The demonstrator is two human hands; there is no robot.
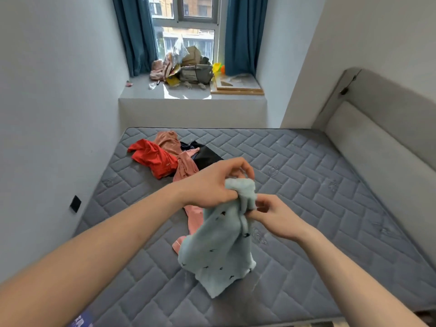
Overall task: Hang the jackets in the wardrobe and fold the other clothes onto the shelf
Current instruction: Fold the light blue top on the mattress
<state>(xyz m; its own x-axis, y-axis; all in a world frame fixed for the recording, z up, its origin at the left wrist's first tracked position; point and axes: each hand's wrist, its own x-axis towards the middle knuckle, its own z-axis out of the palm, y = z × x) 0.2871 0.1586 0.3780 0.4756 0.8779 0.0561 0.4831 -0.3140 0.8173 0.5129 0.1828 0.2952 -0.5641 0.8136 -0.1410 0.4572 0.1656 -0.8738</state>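
A light blue fleecy garment (219, 246) with small dark marks hangs above the grey quilted mattress (318, 185). My left hand (212, 182) grips its top edge with curled fingers. My right hand (271, 215) pinches the same edge just to the right. The garment's lower end touches the mattress. Behind my hands lies a heap of clothes: a red garment (153, 158), a pink-brown velvety one (168, 140), a black one (205, 155) and a pink piece (194, 215) trailing toward me. No wardrobe or shelf is in view.
The padded headboard (377, 138) runs along the right side. A white wall stands close on the left. The window ledge (188, 93) beyond the bed holds a pile of bags, boxes and a wooden frame (236, 89), between blue curtains.
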